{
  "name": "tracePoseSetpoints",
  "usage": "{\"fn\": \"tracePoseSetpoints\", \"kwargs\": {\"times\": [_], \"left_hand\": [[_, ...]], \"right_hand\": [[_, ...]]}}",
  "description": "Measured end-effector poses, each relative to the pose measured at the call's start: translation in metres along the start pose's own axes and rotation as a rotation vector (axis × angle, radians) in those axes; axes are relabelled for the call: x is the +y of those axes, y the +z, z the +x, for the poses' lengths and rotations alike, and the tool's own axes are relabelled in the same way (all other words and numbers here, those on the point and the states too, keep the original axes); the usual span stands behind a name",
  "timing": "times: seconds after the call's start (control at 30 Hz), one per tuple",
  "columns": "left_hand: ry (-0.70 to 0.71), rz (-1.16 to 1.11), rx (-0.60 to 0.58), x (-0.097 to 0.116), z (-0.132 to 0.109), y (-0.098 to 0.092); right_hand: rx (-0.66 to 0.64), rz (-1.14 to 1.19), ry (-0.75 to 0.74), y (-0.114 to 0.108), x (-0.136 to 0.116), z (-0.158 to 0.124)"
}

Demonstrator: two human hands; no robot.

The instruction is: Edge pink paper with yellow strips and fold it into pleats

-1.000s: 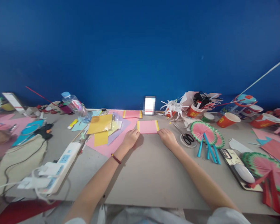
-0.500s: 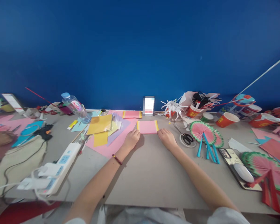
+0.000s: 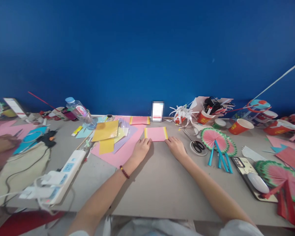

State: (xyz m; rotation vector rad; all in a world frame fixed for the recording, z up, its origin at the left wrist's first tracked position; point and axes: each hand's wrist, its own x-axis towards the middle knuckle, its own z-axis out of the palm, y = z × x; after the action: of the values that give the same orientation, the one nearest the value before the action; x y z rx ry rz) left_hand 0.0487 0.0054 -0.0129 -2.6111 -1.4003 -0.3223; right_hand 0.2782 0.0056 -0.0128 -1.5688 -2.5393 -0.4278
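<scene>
A small pink paper rectangle with yellow bands down its two short edges (image 3: 155, 134) lies flat on the grey tabletop (image 3: 159, 183), centred ahead of me and towards the far side. My left hand (image 3: 142, 148) rests at its near left corner, and my right hand (image 3: 175, 147) at its near right corner; the fingertips of both press onto the paper's near edge, fingers loosely curled, neither grip lifting anything. I judge the work to be at an early stage: the sheet looks trimmed and banded, but I see no pleats in it yet. Just right of my right hand lie black-handled scissors (image 3: 196, 144), and beyond them a finished pleated pink fan with green rim and blue sticks (image 3: 217, 141). To the left sits a loose pile of yellow, lilac and pink paper sheets (image 3: 110, 137), with a white power strip (image 3: 64, 173) nearer me.
</scene>
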Motion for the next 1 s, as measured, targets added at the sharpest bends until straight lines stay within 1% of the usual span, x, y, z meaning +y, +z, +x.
{"fn": "tracePoseSetpoints", "kwargs": {"times": [0.17,0.27,0.4,0.53,0.7,0.87,1.0], "left_hand": [[-0.021,0.021,-0.011,0.013,-0.003,-0.007],[-0.059,-0.004,-0.005,0.022,-0.003,-0.010],[-0.117,-0.045,-0.051,0.033,-0.005,-0.012],[-0.136,-0.002,-0.074,0.041,-0.007,-0.015],[-0.151,0.013,-0.076,0.045,-0.008,-0.020],[-0.164,0.008,-0.092,0.045,-0.007,-0.019],[-0.163,0.004,-0.080,0.044,-0.007,-0.018]], "right_hand": [[-0.016,-0.015,0.017,-0.002,-0.012,0.000],[-0.063,0.007,0.057,-0.005,-0.020,0.000],[-0.139,0.013,0.101,-0.016,-0.030,-0.002],[-0.191,0.018,0.109,-0.026,-0.039,-0.005],[-0.190,0.034,0.144,-0.028,-0.048,-0.007],[-0.196,0.028,0.154,-0.024,-0.050,-0.006],[-0.199,0.000,0.152,-0.025,-0.051,-0.006]]}}
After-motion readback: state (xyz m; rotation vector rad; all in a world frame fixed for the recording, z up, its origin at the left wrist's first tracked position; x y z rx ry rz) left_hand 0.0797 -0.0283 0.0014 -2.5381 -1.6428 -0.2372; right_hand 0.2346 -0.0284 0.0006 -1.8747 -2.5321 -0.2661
